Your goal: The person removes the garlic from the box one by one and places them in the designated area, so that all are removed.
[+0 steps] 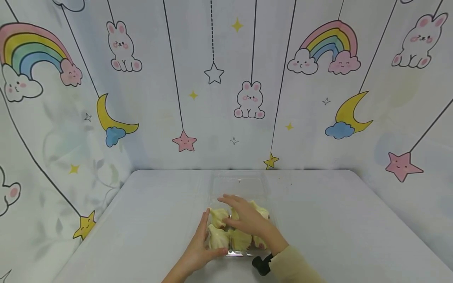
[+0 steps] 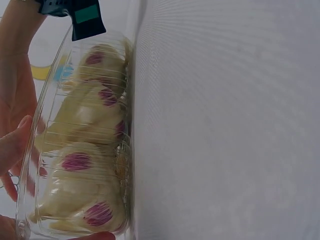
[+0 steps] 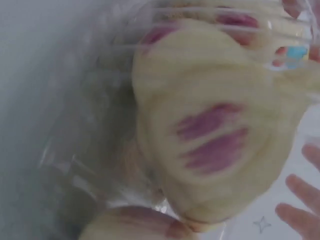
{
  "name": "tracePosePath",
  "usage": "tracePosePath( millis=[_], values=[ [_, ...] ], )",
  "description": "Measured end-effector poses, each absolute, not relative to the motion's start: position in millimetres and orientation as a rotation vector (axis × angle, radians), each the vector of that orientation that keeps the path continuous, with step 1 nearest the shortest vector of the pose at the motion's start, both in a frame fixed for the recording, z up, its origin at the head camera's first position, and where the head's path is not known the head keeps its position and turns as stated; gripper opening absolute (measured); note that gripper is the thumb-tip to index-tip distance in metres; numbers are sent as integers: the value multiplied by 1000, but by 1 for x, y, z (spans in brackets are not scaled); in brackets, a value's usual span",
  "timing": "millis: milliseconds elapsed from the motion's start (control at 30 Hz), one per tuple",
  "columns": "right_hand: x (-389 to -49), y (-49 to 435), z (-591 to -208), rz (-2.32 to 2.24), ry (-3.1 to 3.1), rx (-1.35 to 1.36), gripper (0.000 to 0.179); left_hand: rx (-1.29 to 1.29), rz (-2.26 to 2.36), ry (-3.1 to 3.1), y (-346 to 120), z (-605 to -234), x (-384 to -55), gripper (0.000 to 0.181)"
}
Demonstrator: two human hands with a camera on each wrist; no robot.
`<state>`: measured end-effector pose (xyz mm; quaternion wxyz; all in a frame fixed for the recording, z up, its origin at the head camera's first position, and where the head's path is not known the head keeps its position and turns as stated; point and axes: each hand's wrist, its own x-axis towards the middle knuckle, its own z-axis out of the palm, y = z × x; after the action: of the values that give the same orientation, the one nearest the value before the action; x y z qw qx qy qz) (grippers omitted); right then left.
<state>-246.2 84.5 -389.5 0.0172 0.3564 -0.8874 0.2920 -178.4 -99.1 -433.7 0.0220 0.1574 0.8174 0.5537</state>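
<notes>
Left hand point(image 1: 198, 247) lies at the near left corner of a clear box point(image 1: 238, 253), thumb along the near edge and fingers along the left side; thumb and fingers are spread wide. Right hand point(image 1: 247, 216) is above the box, fingers extended and spread, thumb apart from them. I see nothing held in it; whether its fingertips touch the contents, I cannot tell.

Box stands upright on the white table point(image 1: 155, 236), centred at the near side, with its clear lid point(image 1: 238, 184) folded open on the far side. Inside I record pale yellow buns point(image 1: 218, 239) in two rows, near and far, with pinched, pointed tops. Right hand partly covers the far row and the right end of the near one. Through the ribbed wall, the left wrist view shows purple marks low on the buns. My right wrist view is blurred, but the same marks show at close range.

Beside the box's near right corner is a black device point(image 1: 262, 265), next to the beige sleeve point(image 1: 295, 265) of the right arm. Beyond the table hangs a white backdrop point(image 1: 152, 102) printed with rabbits, rainbows, moons and stars.
</notes>
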Motion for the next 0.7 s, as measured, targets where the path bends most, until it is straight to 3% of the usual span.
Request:
tracePosePath(
  millis=[300,700],
  values=[
    [-251,72,-393,850,-2785,1164,46,487,1747,2504,-100,-434,-178,113],
    [-258,61,-401,690,-2899,1083,49,490,1763,2497,-100,-433,-178,114]
  ],
)
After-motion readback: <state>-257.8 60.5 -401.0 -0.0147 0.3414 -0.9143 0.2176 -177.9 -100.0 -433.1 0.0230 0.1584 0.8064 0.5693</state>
